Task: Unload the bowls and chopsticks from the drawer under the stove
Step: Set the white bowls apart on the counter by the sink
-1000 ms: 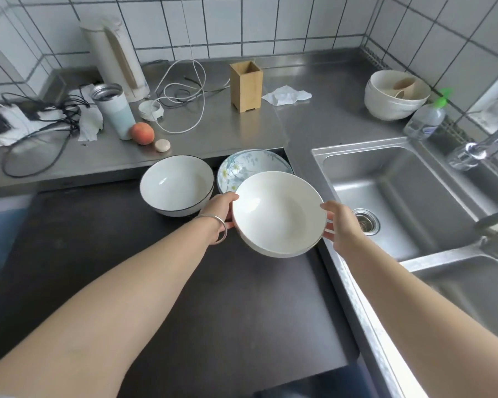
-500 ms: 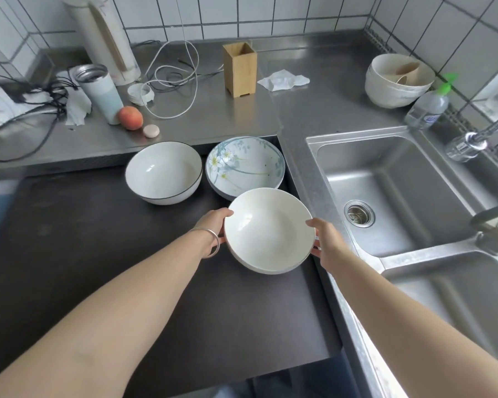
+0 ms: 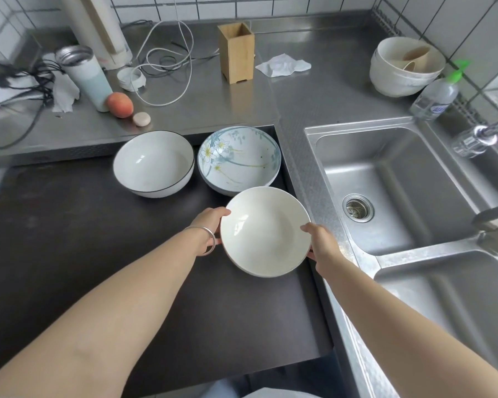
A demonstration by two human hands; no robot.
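A plain white bowl [image 3: 266, 232] is over the dark stove top [image 3: 98, 254], near its right edge. My left hand [image 3: 210, 225] grips its left rim and my right hand [image 3: 319, 242] grips its right rim. Behind it stand a white bowl with a dark rim [image 3: 153, 163] and a pale blue flowered bowl [image 3: 238, 159], side by side at the back of the stove top. No chopsticks or drawer are in view.
A steel sink [image 3: 400, 182] lies right of the stove. On the counter behind: a wooden holder [image 3: 236, 51], tissue [image 3: 283, 66], stacked bowls [image 3: 406, 70], soap bottle [image 3: 436, 96], tumbler [image 3: 84, 76], peach [image 3: 120, 104], white cables [image 3: 167, 58].
The white bowl, held in both hands, has come toward me and down, away from the flowered bowl, which is now fully uncovered. The view has tilted lower.
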